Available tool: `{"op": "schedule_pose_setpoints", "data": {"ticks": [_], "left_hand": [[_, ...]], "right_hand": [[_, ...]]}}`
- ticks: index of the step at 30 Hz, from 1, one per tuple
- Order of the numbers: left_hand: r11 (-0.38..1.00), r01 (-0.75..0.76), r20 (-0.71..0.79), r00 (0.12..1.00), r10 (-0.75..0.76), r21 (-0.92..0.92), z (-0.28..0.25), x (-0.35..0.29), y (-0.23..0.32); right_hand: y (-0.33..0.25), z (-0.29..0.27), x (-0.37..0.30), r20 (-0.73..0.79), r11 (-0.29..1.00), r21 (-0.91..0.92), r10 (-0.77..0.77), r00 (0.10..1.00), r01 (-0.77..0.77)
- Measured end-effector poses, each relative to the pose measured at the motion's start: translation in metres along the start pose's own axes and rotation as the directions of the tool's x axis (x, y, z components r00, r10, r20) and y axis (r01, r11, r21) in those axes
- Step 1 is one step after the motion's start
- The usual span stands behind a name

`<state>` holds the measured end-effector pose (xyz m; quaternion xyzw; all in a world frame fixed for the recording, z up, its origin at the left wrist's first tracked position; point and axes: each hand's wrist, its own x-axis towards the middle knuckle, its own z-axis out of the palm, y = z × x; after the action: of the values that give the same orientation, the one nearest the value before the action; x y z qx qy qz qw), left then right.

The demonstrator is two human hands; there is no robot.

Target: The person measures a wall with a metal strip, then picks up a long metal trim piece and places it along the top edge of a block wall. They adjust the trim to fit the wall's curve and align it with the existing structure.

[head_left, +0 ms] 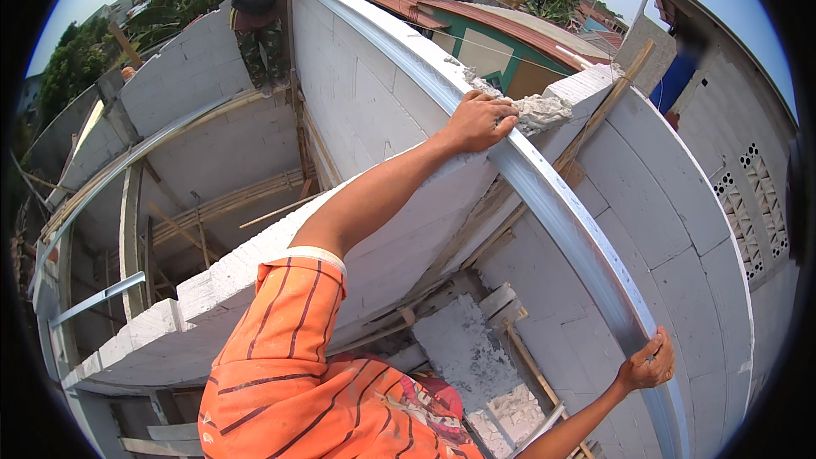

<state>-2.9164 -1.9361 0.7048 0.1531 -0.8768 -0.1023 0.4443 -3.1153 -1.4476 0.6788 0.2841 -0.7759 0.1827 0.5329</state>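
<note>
A long, light-gauge steel channel (568, 212) runs from the far wall corner down to the lower right, bowed by the lens. My left hand (481, 122) grips its middle from above, fingers curled over the edge beside a lump of rough mortar (542, 114). Lower down, my right hand (648, 362) is closed round the channel's right edge, thumb upward. At the far end, another person (259, 13) in a grey top and camouflage trousers rests a hand on the channel. Beneath it lies the top of a light-grey block wall (357, 76).
A wooden plank (608, 106) leans against the block wall at right. Open, deep rooms drop on both sides, with timber poles (246, 195) in the left one. Another metal channel (98, 299) crosses at left. A red-roofed green building (484, 42) stands beyond.
</note>
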Motion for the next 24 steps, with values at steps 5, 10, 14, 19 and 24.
{"op": "schedule_pose_setpoints", "data": {"ticks": [5, 10, 14, 19, 24], "left_hand": [[1.0, 0.004, 0.021, 1.0, -0.005, 0.025, 0.001, 0.001, 0.001], [0.999, 0.004, 0.002, 1.0, -0.004, 0.034, -0.002, -0.002, -0.003], [0.999, 0.018, 0.02, 1.0, -0.019, 0.05, -0.011, -0.006, -0.006], [1.0, -0.012, 0.064, 0.998, 0.011, 0.012, 0.008, 0.009, 0.005], [1.0, -0.011, 0.118, 0.993, 0.012, -0.01, 0.02, 0.015, 0.006]], "right_hand": [[0.002, 0.002, 0.001, 0.007, 1.0, -0.003, -0.031, 0.999, 0.031], [-0.002, 0.002, 0.002, 0.013, 0.999, 0.014, -0.039, 0.999, 0.039], [-0.006, -0.003, 0.003, 0.001, 0.998, 0.029, -0.048, 0.999, 0.048], [-0.002, -0.016, 0.004, 0.021, 0.999, 0.047, -0.012, 1.0, 0.011], [-0.005, -0.037, 0.017, 0.136, 0.972, 0.233, -0.005, 0.991, -0.027]]}}
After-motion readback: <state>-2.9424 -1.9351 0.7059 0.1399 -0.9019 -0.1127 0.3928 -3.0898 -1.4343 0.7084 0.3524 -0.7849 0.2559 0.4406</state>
